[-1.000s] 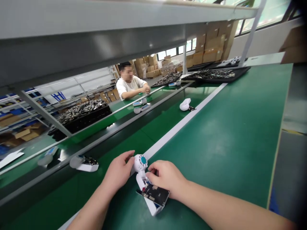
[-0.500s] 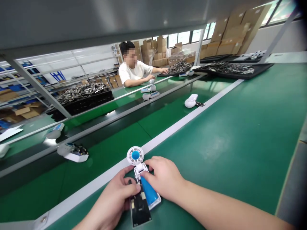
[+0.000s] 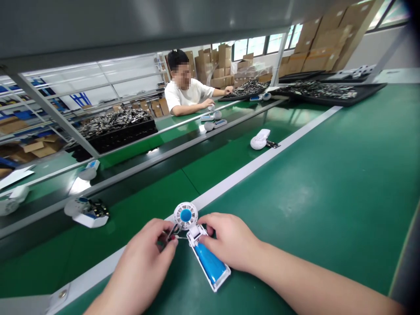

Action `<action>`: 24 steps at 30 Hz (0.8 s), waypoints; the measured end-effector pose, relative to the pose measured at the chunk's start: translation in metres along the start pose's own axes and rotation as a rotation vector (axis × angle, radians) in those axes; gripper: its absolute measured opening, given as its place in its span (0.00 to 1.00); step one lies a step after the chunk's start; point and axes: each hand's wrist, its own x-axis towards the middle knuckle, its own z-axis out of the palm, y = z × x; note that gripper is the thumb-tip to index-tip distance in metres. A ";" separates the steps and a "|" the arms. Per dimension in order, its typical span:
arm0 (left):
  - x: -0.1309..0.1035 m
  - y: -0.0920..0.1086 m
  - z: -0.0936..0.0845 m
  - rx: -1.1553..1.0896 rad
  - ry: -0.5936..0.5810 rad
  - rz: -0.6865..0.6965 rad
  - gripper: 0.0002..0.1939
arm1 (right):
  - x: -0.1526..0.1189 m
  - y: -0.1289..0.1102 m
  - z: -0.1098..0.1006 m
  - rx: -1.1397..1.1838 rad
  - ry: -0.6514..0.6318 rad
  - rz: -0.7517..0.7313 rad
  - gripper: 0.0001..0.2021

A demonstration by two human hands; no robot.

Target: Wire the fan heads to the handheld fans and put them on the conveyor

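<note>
So the black board that lay beside the handle has gone out of sight, maybe behind our left hand point(image 3: 144, 256), and the blue insert point(image 3: 210, 262) is fully in view. Our fan point(image 3: 186, 215) sits bottom centre of the frame, on the green tabletop point(image 3: 295, 245). Left fingertips are nearly closed, pinching thin wires point(image 3: 181, 238) by the fan's neck; right hand point(image 3: 231, 243) is half curled, gripping the top of the handle.

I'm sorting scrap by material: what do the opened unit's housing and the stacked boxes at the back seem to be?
Housing: probably hard plastic, smooth white, with thin moulded edges.

Boxes: cardboard, matte brown, with flat panels and tape-like strips.
</note>
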 end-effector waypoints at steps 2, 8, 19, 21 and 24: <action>-0.009 0.000 0.012 -0.027 0.015 0.055 0.09 | -0.002 0.000 -0.001 -0.038 0.008 -0.057 0.09; -0.007 -0.002 0.040 -0.276 -0.012 0.046 0.07 | -0.007 0.005 0.003 0.041 0.026 -0.230 0.07; 0.001 0.009 0.048 -0.651 -0.066 -0.056 0.23 | -0.012 -0.001 0.010 0.133 0.128 -0.183 0.08; 0.002 0.010 0.048 -0.645 -0.069 -0.086 0.22 | -0.013 -0.003 0.009 0.154 0.125 -0.193 0.07; 0.003 0.009 0.044 -0.625 -0.086 -0.136 0.20 | -0.013 -0.004 0.008 0.129 0.120 -0.205 0.06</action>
